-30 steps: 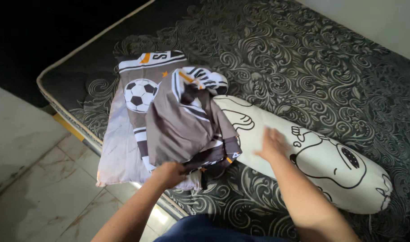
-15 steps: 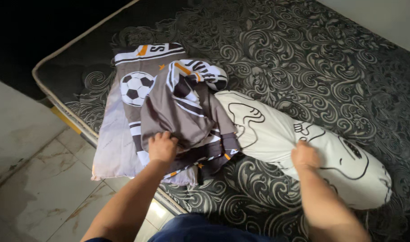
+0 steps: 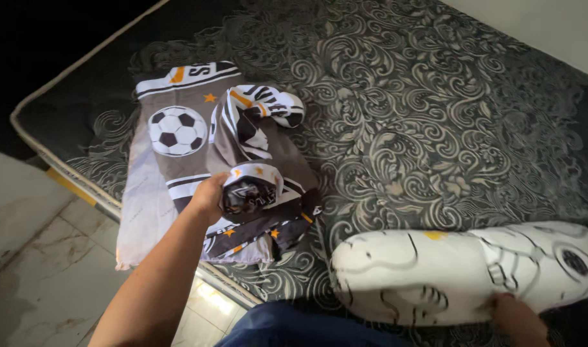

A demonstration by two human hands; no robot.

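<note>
Gripping a bunched fold of the football-print cloth near the mattress's front-left edge, left hand is clenching it while right hand is clutching the white bolster lying alongside at the front edge.

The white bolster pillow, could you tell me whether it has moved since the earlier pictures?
Yes. The white bolster pillow has swung away from the football-print cloth, towards the mattress's near edge, gripped by the right hand.

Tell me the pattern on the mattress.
Pale swirling scrollwork on dark grey, across the mattress; head view.
</note>
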